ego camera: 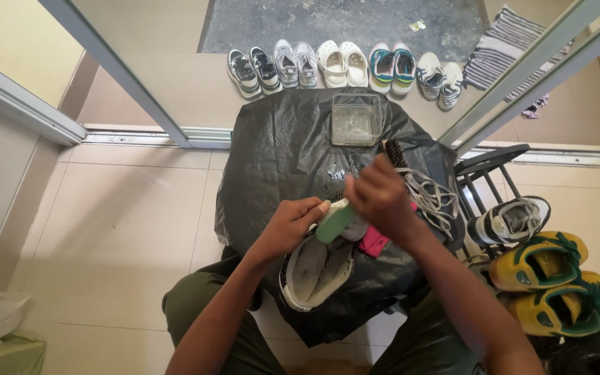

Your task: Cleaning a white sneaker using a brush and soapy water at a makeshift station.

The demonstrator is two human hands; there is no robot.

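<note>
A white shoe (317, 271) lies on a table draped in black plastic (279, 153), opening upward, close to my body. My left hand (289, 226) grips the shoe at its far end. My right hand (380, 194) is closed around a green-handled brush (335, 223) held over the shoe's toe. A pink cloth (375, 241) peeks out under my right wrist. Loose white laces (430, 194) and a dark bristle brush (394, 153) lie just beyond my right hand.
A clear square tub (355, 119) stands at the table's far edge. Several pairs of shoes (345, 66) line the floor beyond. A black rack (487, 167) at the right holds a black-and-white sneaker (512, 221); yellow-green shoes (543, 260) sit below it.
</note>
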